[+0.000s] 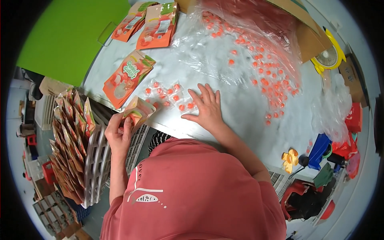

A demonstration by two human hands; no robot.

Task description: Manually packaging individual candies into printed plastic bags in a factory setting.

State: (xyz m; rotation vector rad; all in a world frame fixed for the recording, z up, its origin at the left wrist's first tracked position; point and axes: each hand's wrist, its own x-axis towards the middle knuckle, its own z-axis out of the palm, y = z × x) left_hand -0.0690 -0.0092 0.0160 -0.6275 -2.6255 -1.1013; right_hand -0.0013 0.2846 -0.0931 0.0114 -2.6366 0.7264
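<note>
My left hand (119,134) pinches an orange-and-green pouch (140,110) at the table's near left edge, its mouth gaping toward the tabletop. My right hand (208,109) lies with fingers spread on the white marbled table (240,136), its fingertips beside a small group of clear-wrapped orange candies (176,97). These candies sit between my two hands. Just beyond the held pouch is a stack of flat pouches (127,78) of the same print. Many more wrapped candies (268,76) are spread to the right of my right hand.
A large clear plastic bag (204,56) spreads from a cardboard box (314,38) at the back. More pouch stacks (158,29) lie far left. Filled pouches (70,140) stand in a white crate (97,160). A yellow fan (330,56) and blue tape dispenser (320,151) are right.
</note>
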